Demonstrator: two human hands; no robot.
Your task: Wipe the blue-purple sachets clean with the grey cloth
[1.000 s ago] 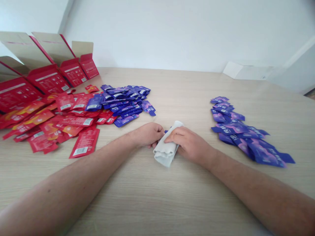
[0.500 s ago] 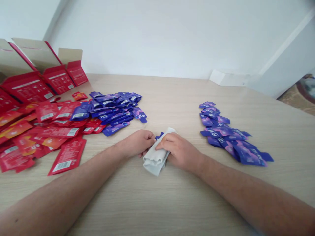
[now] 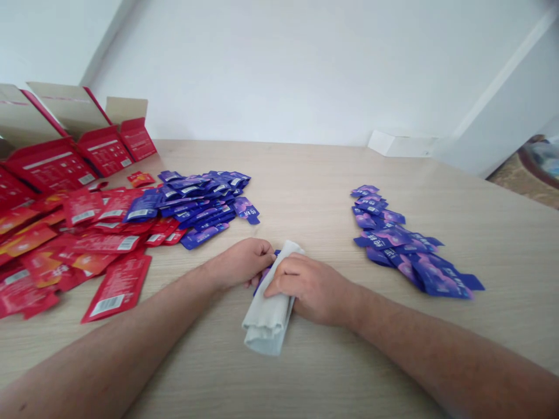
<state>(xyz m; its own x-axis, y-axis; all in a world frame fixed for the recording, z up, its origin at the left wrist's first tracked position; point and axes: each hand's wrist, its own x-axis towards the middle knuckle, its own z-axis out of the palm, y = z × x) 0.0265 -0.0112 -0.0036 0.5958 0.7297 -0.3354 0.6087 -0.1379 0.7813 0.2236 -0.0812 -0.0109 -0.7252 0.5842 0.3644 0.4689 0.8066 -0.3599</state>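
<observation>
A folded white cloth (image 3: 268, 308) is gripped in my right hand (image 3: 312, 285), its fingers closed over the top. Under and beside the cloth, a purple sachet (image 3: 261, 281) shows only in slivers. My left hand (image 3: 244, 262) pinches this sachet at its upper left edge; the cloth lies against it. To the left is a heap of purple sachets (image 3: 203, 201), with one single sachet at its right side. On the right, more purple sachets (image 3: 402, 238) overlap in a slanting row.
Many red and orange sachets (image 3: 100, 233) spread over the left of the wooden table (image 3: 301, 174). Behind them stand several open red boxes (image 3: 105, 150) with raised flaps. A white box-like object (image 3: 402, 144) sits against the wall at the back right.
My right hand has drawn the cloth down toward me and slightly left, along the sachet. My left hand keeps its pinch. The whole view has shifted a little.
</observation>
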